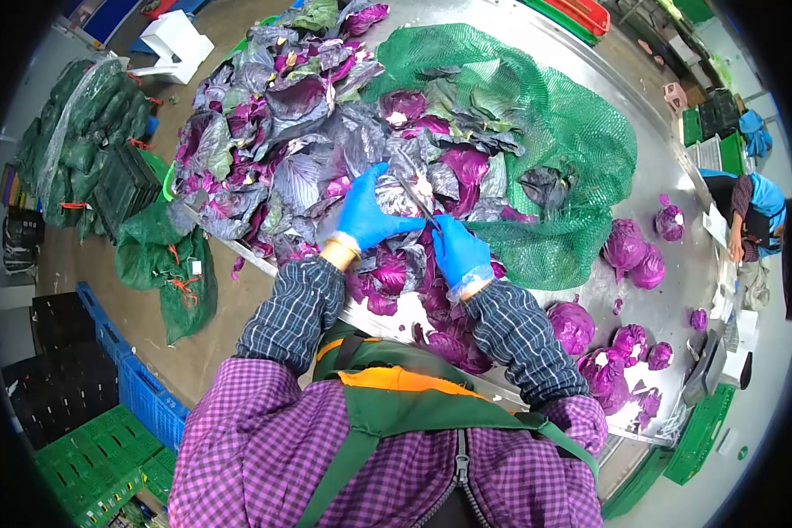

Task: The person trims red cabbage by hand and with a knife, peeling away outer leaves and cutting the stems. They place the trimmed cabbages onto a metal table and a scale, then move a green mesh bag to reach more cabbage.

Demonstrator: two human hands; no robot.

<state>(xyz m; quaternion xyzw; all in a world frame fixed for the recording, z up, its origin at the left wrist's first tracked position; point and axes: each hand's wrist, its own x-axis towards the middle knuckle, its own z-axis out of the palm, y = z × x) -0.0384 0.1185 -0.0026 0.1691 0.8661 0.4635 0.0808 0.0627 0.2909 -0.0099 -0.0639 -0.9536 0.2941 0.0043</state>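
Observation:
Both my hands wear blue gloves. My left hand (365, 214) grips a red cabbage (398, 204), thumb and fingers spread around its side. In my closed right hand (460, 253) is a knife (419, 198), its dark blade lying across the cabbage and pointing away from me. Loose purple and grey-green cabbage leaves (299, 172) are heaped around and beyond the cabbage. A green mesh bag (581, 141) lies spread on the metal table, with some leaves on it.
Trimmed red cabbages (625, 245) and smaller pieces sit on the metal table (669, 339) to the right. Filled green net bags (79, 141) stand at left, near blue crates (154, 393) and green crates (88, 462). Another person (752, 207) is at the far right.

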